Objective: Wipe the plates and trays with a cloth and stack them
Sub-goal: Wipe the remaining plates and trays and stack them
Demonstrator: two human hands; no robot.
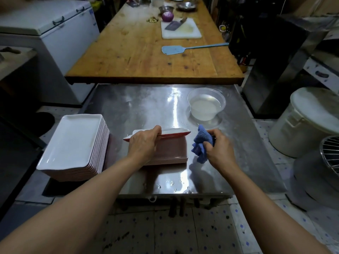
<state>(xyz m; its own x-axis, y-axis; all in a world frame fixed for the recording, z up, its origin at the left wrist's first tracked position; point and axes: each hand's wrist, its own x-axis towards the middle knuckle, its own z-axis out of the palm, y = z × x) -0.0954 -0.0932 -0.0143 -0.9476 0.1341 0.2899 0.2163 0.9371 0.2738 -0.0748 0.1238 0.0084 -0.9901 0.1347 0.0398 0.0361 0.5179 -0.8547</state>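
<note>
Trays first: your big stack (73,143) sits face up at the desk's left edge, white insides showing, hanging a little over the side, well apart from your hands. Looks glazed and rigid, so heavy as a pile and likely to chip; I'd shift it only from underneath with both hands, never by one rim. The desk (139,105) is shiny steel with water beads near the front, so anything wet will probably slide on it.

Now the small stack (170,153) in the middle, red undersides up, just beside your right hand. Off it comes one tray (165,133), tipped up on its long edge, and your left hand (143,142) has it, fingers curled over the top rim, thumb side hidden. That's a good hold: stiff, light on its own, but I'd guess slick if damp, so keep the grip on the rim lip.

Cloth (201,142), blue, soft and bunched, is pinched in your right hand (218,145), hanging loose below the fingers, just right of the tray, not touching it.
</note>
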